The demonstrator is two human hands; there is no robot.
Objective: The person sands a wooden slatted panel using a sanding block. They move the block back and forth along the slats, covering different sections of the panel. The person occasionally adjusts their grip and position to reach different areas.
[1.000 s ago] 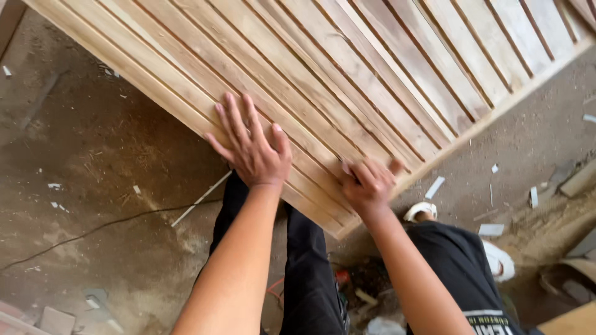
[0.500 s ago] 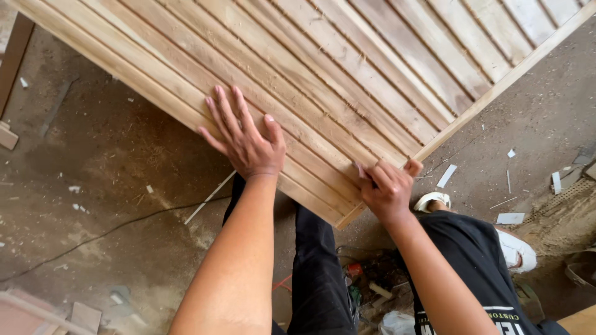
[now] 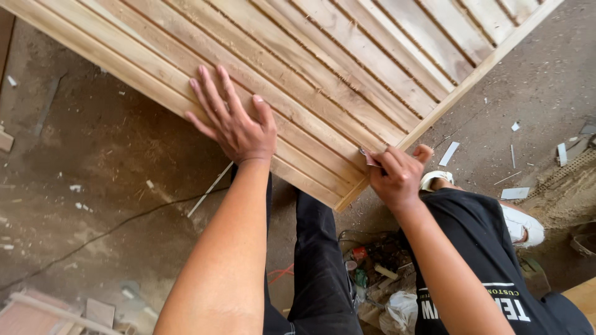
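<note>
Panel: we see a slatted wooden panel [image 3: 323,68] filling the top of the view, its near corner pointing down toward our legs, its slats and grooves running from upper left to lower right.
Long axis: the grooves run diagonally and end at the framing strip along the panel's right edge, just where our right hand works.
Left hand [image 3: 233,121]: spread flat, palm down, fingers splayed across the lower slats near the left edge; it grips nothing, it only presses on the wood.
Right hand [image 3: 397,174]: curled closed at the corner, thumb up, pinching a small piece of abrasive paper [image 3: 367,156] against the end of a slat (the scrap is mostly hidden by the fingers, so we cannot tell its full shape).
Which hand is nearer: the right hand sits on the corner itself; the left lies up and to the left of it, well apart, across several slats.
Below: dusty floor [image 3: 93,186] with wood scraps, a thin cable [image 3: 112,231], and clutter between our legs.
</note>
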